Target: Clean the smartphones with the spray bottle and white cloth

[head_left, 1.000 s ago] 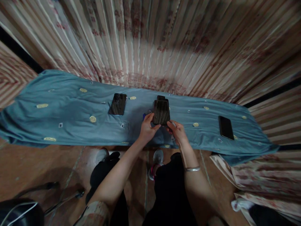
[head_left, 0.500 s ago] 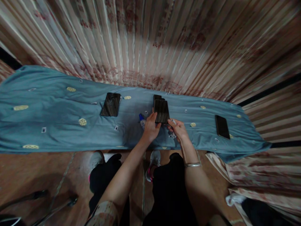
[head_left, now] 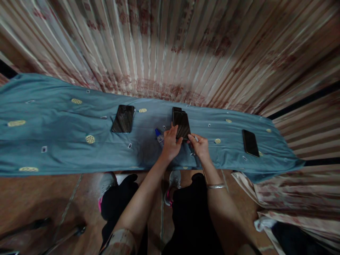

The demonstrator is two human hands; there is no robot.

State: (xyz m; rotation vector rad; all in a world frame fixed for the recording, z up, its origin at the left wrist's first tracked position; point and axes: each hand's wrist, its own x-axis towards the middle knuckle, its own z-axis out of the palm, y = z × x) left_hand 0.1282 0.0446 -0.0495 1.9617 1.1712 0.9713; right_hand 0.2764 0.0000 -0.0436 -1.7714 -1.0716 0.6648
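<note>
A dark smartphone [head_left: 182, 122] is between my hands near the middle of the blue cloth. My left hand [head_left: 171, 143] grips its left and lower edges, fingers on the side and thumb by the bottom. At the lower right corner, my right hand [head_left: 199, 144] is closed in a pinch. A small white object [head_left: 196, 139] shows between its fingers; its kind is unclear. Another dark device [head_left: 176, 109] peeks out behind the phone, mostly hidden. Just left of my left hand lies a small clear bottle [head_left: 159, 136] with a blue cap.
One black phone [head_left: 123, 119] lies on the patterned blue cloth [head_left: 63, 141] to the left, another phone [head_left: 250, 143] to the right. A pleated curtain [head_left: 159, 53] hangs along the far edge. My legs and shoes are below the front edge.
The view has shifted slightly. My right fingers have moved a little at the phone's lower right corner, and the whitish bit below them is less visible. My left hand keeps its grip.
</note>
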